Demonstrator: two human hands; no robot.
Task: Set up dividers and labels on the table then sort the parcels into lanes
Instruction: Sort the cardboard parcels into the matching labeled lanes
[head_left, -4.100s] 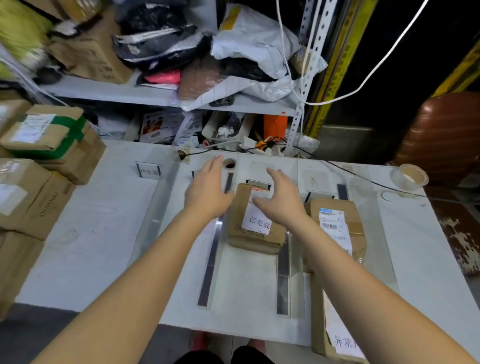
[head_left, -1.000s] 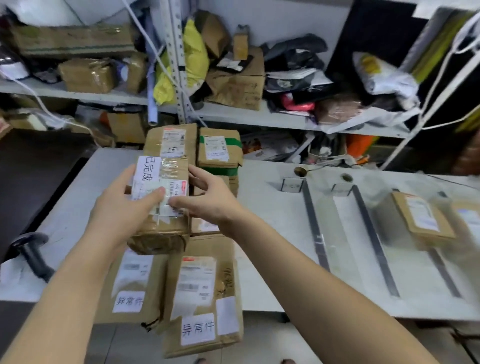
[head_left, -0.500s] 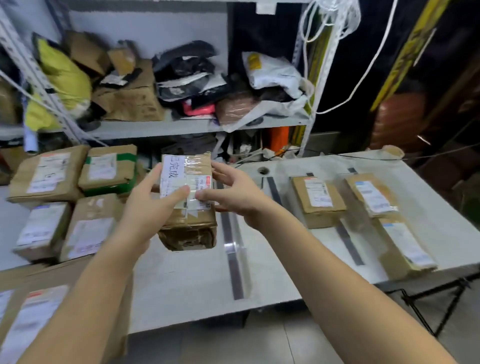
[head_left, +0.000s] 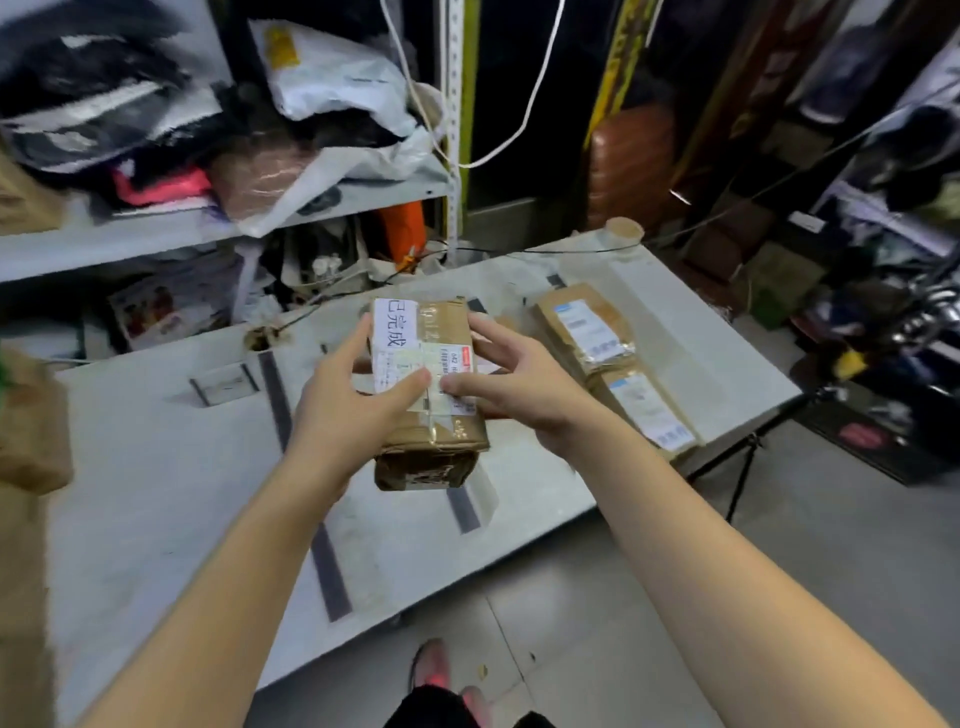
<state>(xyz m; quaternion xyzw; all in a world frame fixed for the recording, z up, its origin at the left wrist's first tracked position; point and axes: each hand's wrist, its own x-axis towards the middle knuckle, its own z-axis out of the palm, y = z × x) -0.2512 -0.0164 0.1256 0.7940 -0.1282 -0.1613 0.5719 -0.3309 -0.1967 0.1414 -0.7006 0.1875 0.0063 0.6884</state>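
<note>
A brown taped parcel (head_left: 426, 431) with a white handwritten label is held in the air above the white table (head_left: 156, 493). My left hand (head_left: 348, 410) grips its left side, thumb across the top. My right hand (head_left: 514, 387) grips its right side, thumb on the shipping label. Clear dividers on dark base strips (head_left: 306, 467) run front to back and mark lanes; the parcel hangs over a strip (head_left: 462, 512) in the middle. Two labelled parcels lie in the right lane, one farther back (head_left: 584, 325) and one nearer (head_left: 644, 410). A small label holder (head_left: 223, 384) stands at the far left.
Metal shelves (head_left: 208, 228) with bags and packages stand behind the table. Brown boxes (head_left: 31, 426) sit at the left edge. A tape roll (head_left: 623, 228) rests on the far right corner. Cables cross the back edge. A tripod leg (head_left: 743, 467) stands right of the table.
Both hands have carried the parcel to the right, from beside the box stack to above the middle lanes. The view has swung right with it.
</note>
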